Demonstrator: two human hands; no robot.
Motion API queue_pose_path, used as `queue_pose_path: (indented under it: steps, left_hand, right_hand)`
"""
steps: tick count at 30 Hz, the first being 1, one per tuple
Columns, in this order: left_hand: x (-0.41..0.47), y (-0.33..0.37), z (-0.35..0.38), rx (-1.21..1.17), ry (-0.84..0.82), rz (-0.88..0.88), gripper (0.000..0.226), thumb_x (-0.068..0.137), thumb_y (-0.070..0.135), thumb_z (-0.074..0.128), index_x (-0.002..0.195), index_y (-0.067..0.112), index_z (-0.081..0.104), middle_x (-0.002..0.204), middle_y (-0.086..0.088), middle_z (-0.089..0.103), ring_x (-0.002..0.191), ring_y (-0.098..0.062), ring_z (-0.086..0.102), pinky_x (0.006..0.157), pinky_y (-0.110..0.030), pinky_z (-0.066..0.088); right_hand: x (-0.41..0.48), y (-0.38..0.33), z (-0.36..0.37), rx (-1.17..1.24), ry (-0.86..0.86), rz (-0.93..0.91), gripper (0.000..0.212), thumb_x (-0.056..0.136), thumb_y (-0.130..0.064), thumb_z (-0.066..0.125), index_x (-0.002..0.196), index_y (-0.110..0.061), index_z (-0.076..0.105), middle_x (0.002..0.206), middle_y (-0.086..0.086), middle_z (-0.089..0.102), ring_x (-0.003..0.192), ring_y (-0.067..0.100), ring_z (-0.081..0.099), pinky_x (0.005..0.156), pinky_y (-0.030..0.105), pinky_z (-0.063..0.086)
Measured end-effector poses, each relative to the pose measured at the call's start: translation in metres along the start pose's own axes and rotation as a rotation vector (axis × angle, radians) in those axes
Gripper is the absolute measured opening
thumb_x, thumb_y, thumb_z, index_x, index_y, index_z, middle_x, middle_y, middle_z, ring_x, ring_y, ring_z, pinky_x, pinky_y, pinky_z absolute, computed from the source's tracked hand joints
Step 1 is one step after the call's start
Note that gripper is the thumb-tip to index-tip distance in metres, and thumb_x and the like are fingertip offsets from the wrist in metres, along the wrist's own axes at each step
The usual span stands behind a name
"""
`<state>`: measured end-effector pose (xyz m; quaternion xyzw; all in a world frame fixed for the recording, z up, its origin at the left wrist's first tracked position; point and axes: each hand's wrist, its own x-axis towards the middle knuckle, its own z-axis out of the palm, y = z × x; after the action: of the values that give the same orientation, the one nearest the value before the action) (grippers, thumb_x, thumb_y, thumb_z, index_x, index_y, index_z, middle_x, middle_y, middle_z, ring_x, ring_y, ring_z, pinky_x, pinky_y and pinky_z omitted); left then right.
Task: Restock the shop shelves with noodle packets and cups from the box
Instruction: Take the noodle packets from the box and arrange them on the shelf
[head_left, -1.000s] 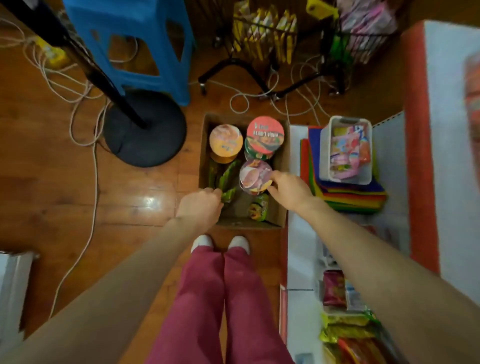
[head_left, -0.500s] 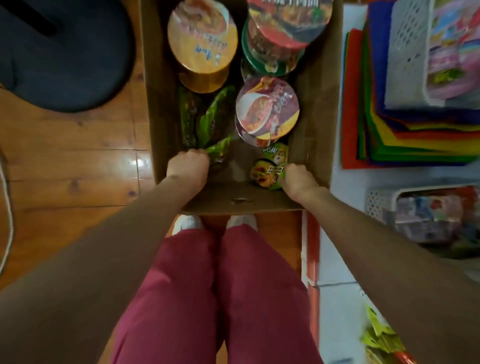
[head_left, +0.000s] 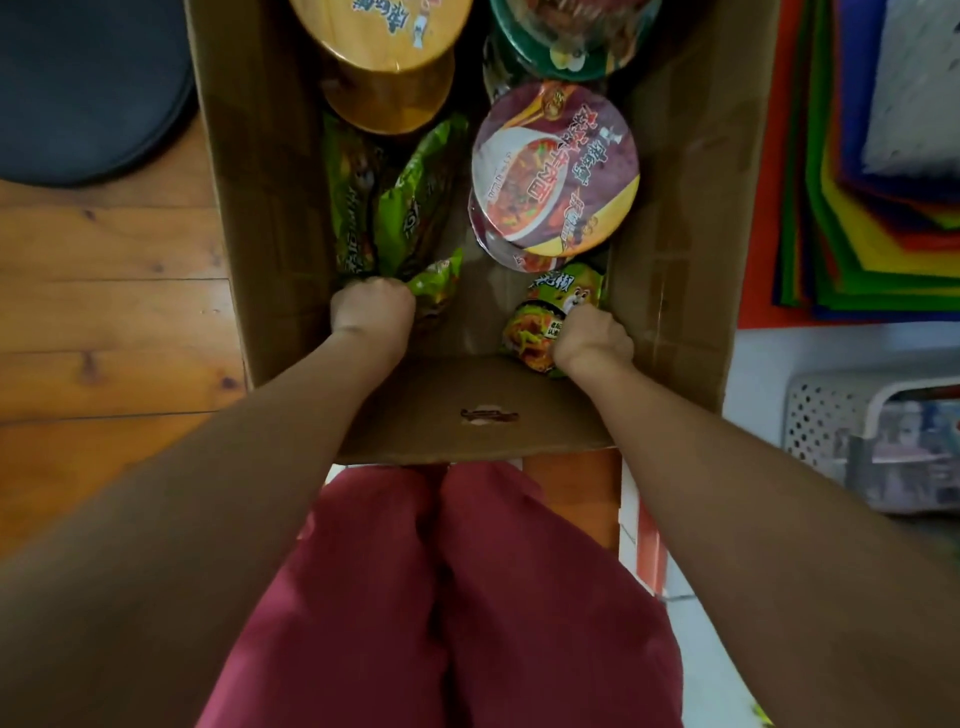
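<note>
Both hands are down in the cardboard box (head_left: 675, 218), well apart. The left hand (head_left: 371, 309) has its fingers curled over the near ends of the green noodle packets (head_left: 410, 208), which stand on edge along the box's left side. The right hand (head_left: 592, 340) is clamped on a single green noodle packet (head_left: 545, 317) at the near right corner.

Also in the box:
- A purple-lid noodle cup (head_left: 556, 166) sits tilted just beyond the right hand, touching that packet's far end.
- A yellow noodle cup (head_left: 387, 57) is at far left.
- A green-rimmed cup (head_left: 566, 47) is at far right, partly cut off by the frame.

The box sits on the wooden floor (head_left: 104, 312), against the person's maroon trousers (head_left: 467, 597). To its right are stacked coloured sheets (head_left: 857, 244) and a white perforated basket (head_left: 826, 421). A dark round base (head_left: 88, 88) is at far left.
</note>
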<state>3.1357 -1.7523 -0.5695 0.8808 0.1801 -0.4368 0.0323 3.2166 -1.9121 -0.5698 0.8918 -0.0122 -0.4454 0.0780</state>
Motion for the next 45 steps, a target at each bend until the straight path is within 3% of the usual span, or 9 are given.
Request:
queue_pose_path:
  steps: [3, 9, 14, 17, 21, 25, 28, 35, 45]
  left_hand:
    - [0.001, -0.001, -0.001, 0.015, -0.005, 0.015, 0.029, 0.09, -0.005, 0.043, 0.114, 0.003, 0.056, 0.119, -0.016, 0.057, 0.111, -0.035, 0.055, 0.073, -0.038, 0.046]
    - [-0.002, -0.001, -0.004, -0.005, 0.025, 0.032, 0.03, 0.091, -0.006, 0.04, 0.114, 0.004, 0.056, 0.118, -0.016, 0.059, 0.109, -0.034, 0.057, 0.072, -0.038, 0.047]
    - [-0.004, -0.002, -0.009, -0.049, 0.047, 0.025, 0.03, 0.091, -0.007, 0.04, 0.113, 0.002, 0.056, 0.116, -0.017, 0.06, 0.107, -0.035, 0.058, 0.069, -0.038, 0.046]
    - [-0.006, -0.002, -0.013, -0.087, 0.055, 0.024, 0.03, 0.091, -0.008, 0.041, 0.115, 0.001, 0.054, 0.117, -0.018, 0.059, 0.108, -0.036, 0.058, 0.074, -0.039, 0.049]
    - [-0.004, 0.0, -0.016, -0.133, 0.077, 0.032, 0.03, 0.09, -0.009, 0.041, 0.117, -0.002, 0.052, 0.117, -0.019, 0.059, 0.106, -0.037, 0.059, 0.073, -0.039, 0.048]
    - [-0.002, 0.0, -0.017, -0.172, 0.085, 0.042, 0.029, 0.089, -0.008, 0.042, 0.116, -0.002, 0.052, 0.116, -0.02, 0.06, 0.106, -0.037, 0.059, 0.074, -0.039, 0.049]
    - [-0.002, -0.002, -0.021, -0.194, 0.091, 0.041, 0.029, 0.089, -0.009, 0.043, 0.116, -0.002, 0.052, 0.115, -0.021, 0.06, 0.106, -0.038, 0.059, 0.073, -0.039, 0.048]
    - [-0.018, -0.008, -0.036, -0.201, 0.106, 0.055, 0.028, 0.089, -0.007, 0.046, 0.116, -0.001, 0.052, 0.113, -0.02, 0.061, 0.103, -0.037, 0.06, 0.071, -0.039, 0.048]
    - [-0.087, -0.019, -0.084, -0.263, 0.107, 0.072, 0.028, 0.089, -0.007, 0.043, 0.116, -0.002, 0.051, 0.114, -0.022, 0.06, 0.104, -0.04, 0.059, 0.077, -0.043, 0.049]
  right_hand:
    - [0.0, 0.0, 0.002, -0.026, 0.065, -0.006, 0.034, 0.094, -0.005, 0.038, 0.126, -0.008, 0.049, 0.129, 0.015, 0.054, 0.119, 0.032, 0.052, 0.091, 0.038, 0.045]
    - [-0.004, -0.001, -0.002, -0.04, 0.108, -0.045, 0.03, 0.092, 0.0, 0.039, 0.117, -0.006, 0.056, 0.124, 0.018, 0.056, 0.116, 0.035, 0.053, 0.089, 0.039, 0.046]
    - [-0.006, -0.001, -0.002, 0.004, 0.136, -0.043, 0.031, 0.096, -0.006, 0.035, 0.119, -0.005, 0.055, 0.124, 0.019, 0.056, 0.115, 0.036, 0.053, 0.088, 0.039, 0.046]
    - [-0.006, -0.003, 0.001, 0.068, 0.148, -0.019, 0.029, 0.097, -0.008, 0.036, 0.118, -0.005, 0.056, 0.122, 0.019, 0.057, 0.114, 0.036, 0.054, 0.088, 0.039, 0.047]
    - [-0.003, -0.01, 0.009, 0.339, 0.196, 0.114, 0.028, 0.093, -0.009, 0.049, 0.119, 0.001, 0.05, 0.124, 0.022, 0.055, 0.114, 0.037, 0.054, 0.089, 0.041, 0.047]
    - [-0.002, -0.021, 0.009, 0.668, 0.236, 0.244, 0.047, 0.084, -0.011, 0.065, 0.121, 0.002, 0.039, 0.128, 0.023, 0.05, 0.117, 0.039, 0.051, 0.091, 0.042, 0.045]
    - [-0.003, -0.029, 0.01, 0.821, 0.222, 0.316, 0.056, 0.078, -0.014, 0.072, 0.122, 0.003, 0.042, 0.129, 0.022, 0.049, 0.118, 0.037, 0.05, 0.094, 0.042, 0.045]
    - [-0.018, -0.025, 0.002, 0.854, 0.222, 0.306, 0.034, 0.081, -0.012, 0.067, 0.112, 0.001, 0.058, 0.119, 0.021, 0.058, 0.115, 0.033, 0.053, 0.093, 0.039, 0.046]
    - [-0.095, -0.011, -0.047, 0.831, 0.227, 0.225, 0.033, 0.084, -0.015, 0.062, 0.112, 0.0, 0.051, 0.118, 0.018, 0.059, 0.111, 0.033, 0.055, 0.09, 0.037, 0.045]
